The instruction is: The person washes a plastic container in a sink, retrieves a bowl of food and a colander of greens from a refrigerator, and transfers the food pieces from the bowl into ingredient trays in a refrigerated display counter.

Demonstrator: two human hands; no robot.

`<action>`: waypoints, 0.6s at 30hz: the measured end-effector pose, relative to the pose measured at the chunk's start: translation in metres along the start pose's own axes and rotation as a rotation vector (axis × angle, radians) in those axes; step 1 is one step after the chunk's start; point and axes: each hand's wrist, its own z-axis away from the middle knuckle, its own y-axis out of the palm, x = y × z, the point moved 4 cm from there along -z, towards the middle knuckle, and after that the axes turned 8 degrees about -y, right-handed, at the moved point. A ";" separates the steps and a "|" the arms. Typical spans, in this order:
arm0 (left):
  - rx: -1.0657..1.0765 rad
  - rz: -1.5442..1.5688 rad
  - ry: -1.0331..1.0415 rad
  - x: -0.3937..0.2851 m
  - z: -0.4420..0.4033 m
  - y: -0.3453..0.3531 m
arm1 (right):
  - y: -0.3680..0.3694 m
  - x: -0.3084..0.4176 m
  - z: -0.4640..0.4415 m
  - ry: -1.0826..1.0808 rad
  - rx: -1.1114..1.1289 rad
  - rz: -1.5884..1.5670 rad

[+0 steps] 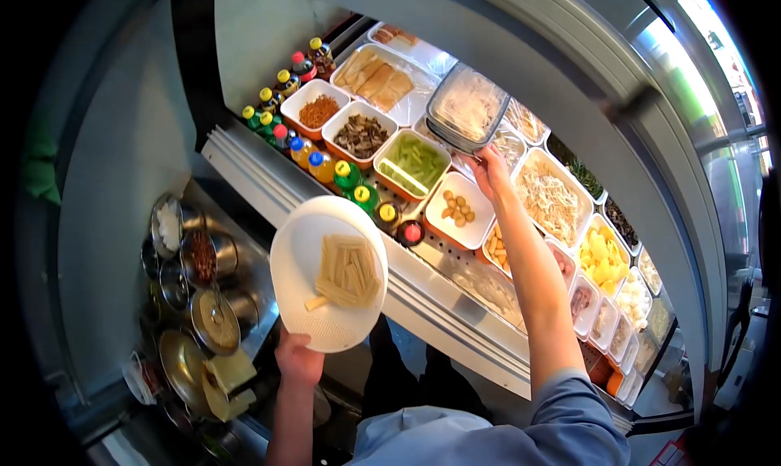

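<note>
A white plastic basket (325,222), perforated near its lower end, is tilted toward the camera with pale cut strips (350,271) in it. My left hand (299,358) is closed on the basket's lower rim. Inside the display case, my right hand (490,173) reaches to the near edge of a clear lidded container (466,106) holding pale food; its fingers are closed around that edge. Below my right hand is a white tub (480,236) with several small round brown pieces. Left of it sits a tub of green strips (413,163).
Bottles (322,166) line the case's front ledge (268,196). Trays of shredded food (551,196) and yellow pieces (602,258) stand at the right. Metal bowls (215,323) are at the lower left. The case's frame (521,26) arches overhead.
</note>
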 end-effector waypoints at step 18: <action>0.002 -0.183 -0.131 -0.080 -0.083 0.007 | -0.022 -0.076 -0.182 0.025 -0.131 0.024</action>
